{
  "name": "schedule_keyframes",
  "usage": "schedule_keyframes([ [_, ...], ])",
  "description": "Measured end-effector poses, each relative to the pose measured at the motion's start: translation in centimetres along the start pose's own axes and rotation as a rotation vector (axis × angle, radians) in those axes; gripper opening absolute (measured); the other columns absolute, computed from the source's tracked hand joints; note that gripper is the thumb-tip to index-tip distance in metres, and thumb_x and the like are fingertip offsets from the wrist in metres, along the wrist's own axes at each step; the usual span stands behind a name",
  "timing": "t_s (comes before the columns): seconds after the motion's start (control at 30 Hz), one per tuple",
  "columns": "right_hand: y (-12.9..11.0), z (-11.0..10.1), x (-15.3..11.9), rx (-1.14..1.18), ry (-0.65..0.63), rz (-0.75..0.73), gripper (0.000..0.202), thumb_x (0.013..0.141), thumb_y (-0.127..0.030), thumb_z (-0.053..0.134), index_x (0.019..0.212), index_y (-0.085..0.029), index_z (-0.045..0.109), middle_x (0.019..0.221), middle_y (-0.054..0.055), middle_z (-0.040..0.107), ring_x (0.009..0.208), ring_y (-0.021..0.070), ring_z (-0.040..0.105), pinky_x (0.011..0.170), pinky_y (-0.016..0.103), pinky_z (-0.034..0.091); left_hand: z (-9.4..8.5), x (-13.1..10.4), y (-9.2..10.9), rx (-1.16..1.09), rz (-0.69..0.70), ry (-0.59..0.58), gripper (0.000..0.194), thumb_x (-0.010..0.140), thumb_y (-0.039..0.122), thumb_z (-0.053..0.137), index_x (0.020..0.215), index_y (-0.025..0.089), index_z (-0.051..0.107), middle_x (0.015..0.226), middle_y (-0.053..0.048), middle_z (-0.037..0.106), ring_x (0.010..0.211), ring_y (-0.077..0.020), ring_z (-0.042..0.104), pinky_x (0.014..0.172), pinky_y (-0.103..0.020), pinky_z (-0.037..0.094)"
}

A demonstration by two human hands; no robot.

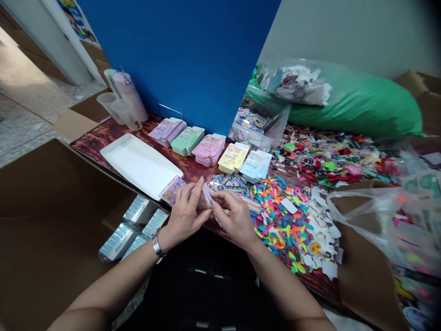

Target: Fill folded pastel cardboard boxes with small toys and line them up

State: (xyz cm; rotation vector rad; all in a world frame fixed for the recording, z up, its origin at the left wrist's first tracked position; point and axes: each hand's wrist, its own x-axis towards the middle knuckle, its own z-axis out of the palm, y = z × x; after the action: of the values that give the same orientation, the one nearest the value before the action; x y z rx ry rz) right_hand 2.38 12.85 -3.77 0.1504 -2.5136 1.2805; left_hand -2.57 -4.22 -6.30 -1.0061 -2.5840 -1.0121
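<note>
From the head view, I see a purple printed carton (206, 198) in two hands.
In my judgement, its thin card may crease or tear if the fingertips press unevenly, or slip if the left hand (183, 212) loosens. That hand grips it from above; the right hand (237, 218) pinches its right end. The carton lies between them, beside the white tray (141, 161).

passable: over white tray (139, 158) | tray's right end: purple carton (170, 189) | beyond: carton stacks (209, 148), blue panel (186, 59) | right: loose pieces (280, 225)

Purple printed carton (171, 189), held aslant
</note>
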Motion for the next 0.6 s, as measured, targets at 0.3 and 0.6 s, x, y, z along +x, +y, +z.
schedule_keyframes([
  [0.3,0.7,0.0,0.0,0.050,-0.070,-0.035,0.018,0.091,-0.016,0.058,0.106,-0.020,0.068,0.103,0.004,0.071,0.096,0.0166,0.066,0.089,0.030,0.052,0.0,0.8,-1.2,-0.465,-0.195,-0.088,0.049,0.088,0.038,0.062,0.132,0.022,0.046,0.131,-0.010,0.055,0.122,-0.0231,0.053,0.106,-0.041,0.041],
  [0.6,0.3,1.2,-1.1,-0.035,0.135,-0.210,0.030,0.094,-0.013,0.054,0.120,-0.021,0.065,0.113,0.008,0.068,0.105,0.0175,0.063,0.092,0.035,0.052,0.6,0.0,-0.4,-0.167,-0.104,-0.013,0.087,0.080,0.025,0.066,0.152,0.020,0.016,0.143,-0.017,0.042,0.129,-0.0293,0.043,0.108,-0.048,0.037],
])
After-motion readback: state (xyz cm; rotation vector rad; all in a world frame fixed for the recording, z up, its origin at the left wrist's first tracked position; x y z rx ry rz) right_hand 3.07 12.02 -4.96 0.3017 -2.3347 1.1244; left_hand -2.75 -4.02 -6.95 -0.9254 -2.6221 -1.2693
